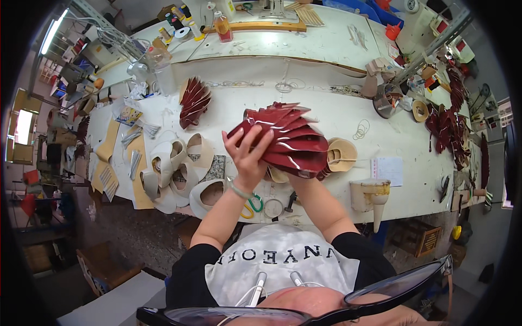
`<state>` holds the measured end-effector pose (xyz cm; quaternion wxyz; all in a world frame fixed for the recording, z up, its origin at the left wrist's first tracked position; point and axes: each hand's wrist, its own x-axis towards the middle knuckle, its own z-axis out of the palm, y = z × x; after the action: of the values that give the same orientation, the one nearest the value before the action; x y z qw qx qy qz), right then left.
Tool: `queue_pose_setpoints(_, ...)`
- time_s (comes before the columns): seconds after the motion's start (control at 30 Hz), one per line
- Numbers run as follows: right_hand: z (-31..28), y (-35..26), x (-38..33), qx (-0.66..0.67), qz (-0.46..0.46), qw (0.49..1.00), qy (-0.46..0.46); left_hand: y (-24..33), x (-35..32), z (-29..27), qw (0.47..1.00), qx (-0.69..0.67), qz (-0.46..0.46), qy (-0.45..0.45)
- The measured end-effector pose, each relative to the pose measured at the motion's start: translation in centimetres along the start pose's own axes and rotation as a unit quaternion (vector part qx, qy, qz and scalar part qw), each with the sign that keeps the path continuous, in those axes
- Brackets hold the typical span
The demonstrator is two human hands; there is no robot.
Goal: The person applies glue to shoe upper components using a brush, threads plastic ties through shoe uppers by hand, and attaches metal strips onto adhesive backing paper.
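Observation:
A thick stack of glossy dark red shoe uppers (291, 138), their edges fanned out, is held up over the white table. My left hand (251, 152) grips its left side, the fingers spread across the outer piece. From below, my right hand (299, 182) bears the stack's near end; its fingers are hidden underneath. Just right of the stack lie rounded beige pieces (342, 154), partly covered. Another fanned stack of dark red uppers (194, 104) rests on the table farther left. White uppers (169, 165) sit piled to the left of my left forearm.
Along the near edge are green-handled scissors (255, 203), a metal ring (273, 208), a small hammer (291, 201) and a stained white funnel-shaped holder (371, 194). A clear tub (386, 100) stands at right. More red pieces (446, 130) hang beyond. A bottle (223, 28) stands at back.

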<state>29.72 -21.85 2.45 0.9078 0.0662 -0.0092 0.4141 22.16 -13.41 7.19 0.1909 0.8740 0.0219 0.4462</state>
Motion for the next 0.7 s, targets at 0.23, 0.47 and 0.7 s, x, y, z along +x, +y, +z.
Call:
queue_pose_setpoints(0.23, 1.1, 1.1, -2.3, -0.24, -0.069, 0.968, -0.021, 0.4, -1.0, -6.8, 0.865, -0.474, -0.167, 0.004)
queue_pose_setpoints(0.47, -0.8, 0.9, -4.0, -0.322, -0.104, 0.939, -0.059, -2.6, 0.8, -10.1, 0.907, -0.24, -0.159, -0.306)
queue_pose_setpoints(0.7, 0.4, -0.3, -5.7, -0.3, -0.034, 0.953, -0.018, -1.1, -1.2, -9.9, 0.781, -0.382, -0.313, -0.382)
